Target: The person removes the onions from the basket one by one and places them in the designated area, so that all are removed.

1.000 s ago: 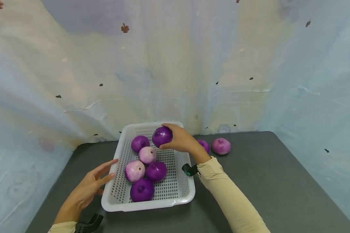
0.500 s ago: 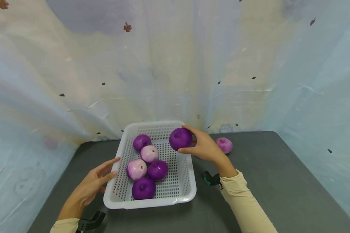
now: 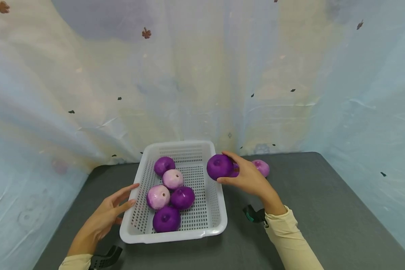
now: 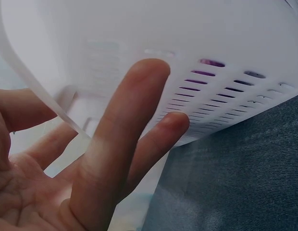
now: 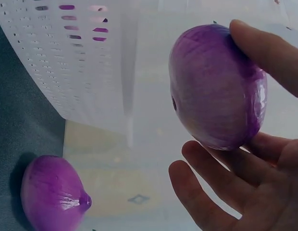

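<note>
The left forearm is covered by a pale cream-yellow fabric sleeve [image 3: 75, 262]; the right is clothed in a matching long sleeve [image 3: 294, 242], creased into soft folds near the cuff. At the left wrist a black, curved, perforated device [image 3: 107, 257] is worn; at the right, a black, angular device [image 3: 255, 215] is marked with a green patch [image 3: 249, 216].

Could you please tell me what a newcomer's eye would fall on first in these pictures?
Probably the white basket on the dark table, with five purple and pinkish onions inside. Next comes the deep purple onion that the right hand holds by the basket's right rim. A pale, patterned sheet fills the background.
</note>
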A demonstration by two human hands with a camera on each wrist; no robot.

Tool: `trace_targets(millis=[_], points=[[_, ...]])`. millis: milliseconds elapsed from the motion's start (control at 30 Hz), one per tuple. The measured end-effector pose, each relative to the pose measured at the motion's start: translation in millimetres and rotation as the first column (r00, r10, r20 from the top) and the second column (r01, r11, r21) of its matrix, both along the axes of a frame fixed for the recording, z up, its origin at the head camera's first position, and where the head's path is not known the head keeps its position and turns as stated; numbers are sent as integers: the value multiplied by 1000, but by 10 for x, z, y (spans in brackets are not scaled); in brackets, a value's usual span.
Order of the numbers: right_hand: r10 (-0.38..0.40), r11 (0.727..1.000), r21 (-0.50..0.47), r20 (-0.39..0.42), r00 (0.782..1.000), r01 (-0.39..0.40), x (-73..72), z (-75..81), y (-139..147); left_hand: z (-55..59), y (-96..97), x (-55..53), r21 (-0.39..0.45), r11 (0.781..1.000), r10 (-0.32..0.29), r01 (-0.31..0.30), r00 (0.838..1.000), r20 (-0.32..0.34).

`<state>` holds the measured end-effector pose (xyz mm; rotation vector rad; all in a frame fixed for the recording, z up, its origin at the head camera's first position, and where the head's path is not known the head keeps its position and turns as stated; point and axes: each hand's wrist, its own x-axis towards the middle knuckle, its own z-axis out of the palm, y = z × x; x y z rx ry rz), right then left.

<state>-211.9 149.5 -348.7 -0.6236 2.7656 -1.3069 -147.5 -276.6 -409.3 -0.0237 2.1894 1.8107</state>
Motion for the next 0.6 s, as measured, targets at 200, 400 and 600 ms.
trace_targets(millis=[200,400,600], points=[[-4,1000,18,-11,1000,5,-5,0,19,-7,-8,4,4,1000,4,-4,1000,4],[-26,998,51,-16,1000,26,-22,-8,61,-13,-4,1,-3,1000,10,-10,1000,-2],[-44,997,67,-1,999,44,-53,-21,146,-16,7,1,-14,1000,16,-16,1000,-7]])
